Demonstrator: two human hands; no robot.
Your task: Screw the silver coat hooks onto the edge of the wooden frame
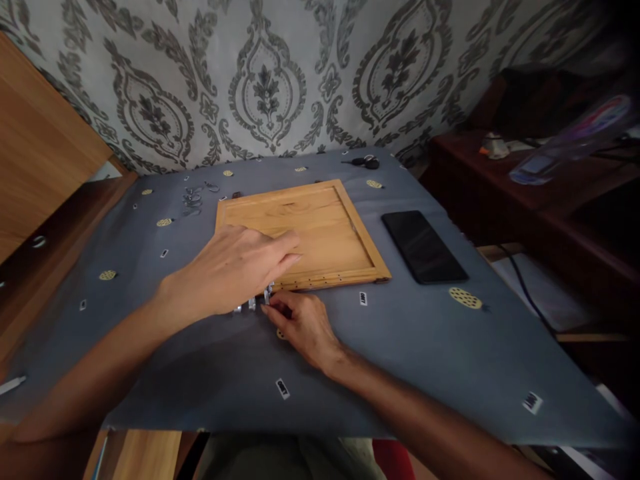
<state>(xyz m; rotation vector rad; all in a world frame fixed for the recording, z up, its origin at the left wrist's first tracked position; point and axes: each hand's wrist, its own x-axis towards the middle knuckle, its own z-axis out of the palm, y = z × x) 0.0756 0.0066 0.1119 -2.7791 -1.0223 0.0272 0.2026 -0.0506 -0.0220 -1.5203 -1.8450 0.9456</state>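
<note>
A wooden framed panel (295, 217) lies flat on the blue-grey table cover, with several small holes along its near edge. My left hand (227, 267) reaches over the panel's near left corner, fingers bent and held together; its fingertips are hidden, so what they grip does not show. Just below that edge, my right hand (307, 327) pinches at a small shiny metal piece (268, 293) with thumb and forefinger. Another small shiny piece (252, 303) sits beside it, partly under my left hand.
To the panel's right lies a black smartphone (425, 247). Near the back are a dark key-like object (364, 162) and thin grey loops (193, 199). A patterned curtain (267, 80) hangs behind; dark red furniture (465, 167) stands at the right.
</note>
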